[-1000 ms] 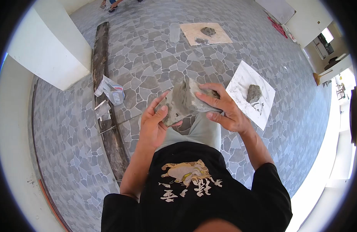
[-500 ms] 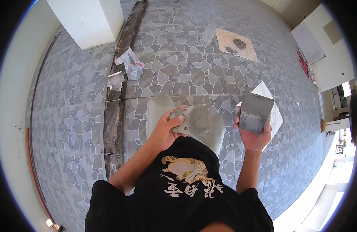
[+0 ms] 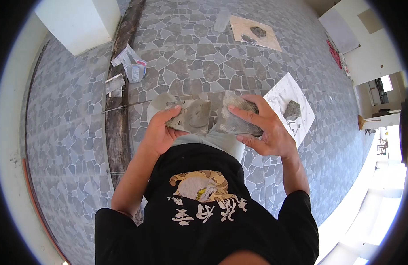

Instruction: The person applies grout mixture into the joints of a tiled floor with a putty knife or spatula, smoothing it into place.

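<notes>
My left hand holds a flat grey tile piece by its left end, thumb on top. A greyish smear and small dark spots mark its upper face. Just to the right, my right hand grips a second grey tile piece from above, fingers spread over it. Its upper face is rough, with a fine grid texture and a pale patch. A narrow gap separates the two pieces, both above my lap. Beyond my right hand, a white tile on the floor carries a lump of grey mortar.
A beige tile with more mortar lies farther off. Along the left runs a dark wooden beam, with metal plates on it and a torn plastic bag beside it. A white pillar stands behind.
My right hand has swung left and turned over, bringing its tile piece beside the left one. The white tile's mortar lump is now uncovered. The view has shifted slightly.
</notes>
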Demonstrator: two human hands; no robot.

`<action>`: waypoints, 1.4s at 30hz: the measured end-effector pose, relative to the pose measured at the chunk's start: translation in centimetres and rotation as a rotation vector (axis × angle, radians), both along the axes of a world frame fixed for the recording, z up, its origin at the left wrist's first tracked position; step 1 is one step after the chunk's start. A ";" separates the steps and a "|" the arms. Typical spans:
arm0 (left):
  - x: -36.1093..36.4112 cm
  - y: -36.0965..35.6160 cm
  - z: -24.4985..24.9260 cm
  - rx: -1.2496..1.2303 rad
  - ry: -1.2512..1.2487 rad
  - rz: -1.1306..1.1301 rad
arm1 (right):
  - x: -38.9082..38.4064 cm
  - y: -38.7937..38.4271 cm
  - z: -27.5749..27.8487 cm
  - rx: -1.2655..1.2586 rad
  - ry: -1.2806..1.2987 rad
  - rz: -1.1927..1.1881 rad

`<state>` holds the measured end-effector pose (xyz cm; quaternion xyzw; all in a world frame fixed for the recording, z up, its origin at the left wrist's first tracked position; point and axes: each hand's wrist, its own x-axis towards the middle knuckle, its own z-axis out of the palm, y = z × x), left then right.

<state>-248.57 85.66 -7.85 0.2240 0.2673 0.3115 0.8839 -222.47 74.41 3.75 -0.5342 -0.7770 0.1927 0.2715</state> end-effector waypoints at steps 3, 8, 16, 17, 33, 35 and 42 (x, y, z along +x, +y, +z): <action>-0.1 1.0 0.5 0.032 0.021 -0.028 | -1.9 1.9 0.5 0.045 -0.199 0.074; 0.3 3.6 -0.5 0.112 0.188 0.023 | -2.6 6.3 0.1 -0.012 -0.498 0.152; 1.9 17.0 -13.7 -0.151 -0.236 0.264 | 8.7 18.7 -11.9 -0.938 1.333 -0.202; 2.8 18.5 -15.9 -0.165 -0.238 0.288 | 9.5 21.1 -13.6 -0.966 1.319 -0.197; 17.3 30.8 -33.7 -0.370 0.015 0.025 | 14.4 63.0 -37.4 -0.363 -0.592 0.148; 16.9 31.2 -33.4 -0.365 -0.013 -0.007 | 14.4 65.6 -40.6 -0.051 -0.624 0.235; 17.3 31.5 -35.4 -0.508 -0.048 0.035 | 15.0 65.5 -39.9 -0.304 -0.895 0.145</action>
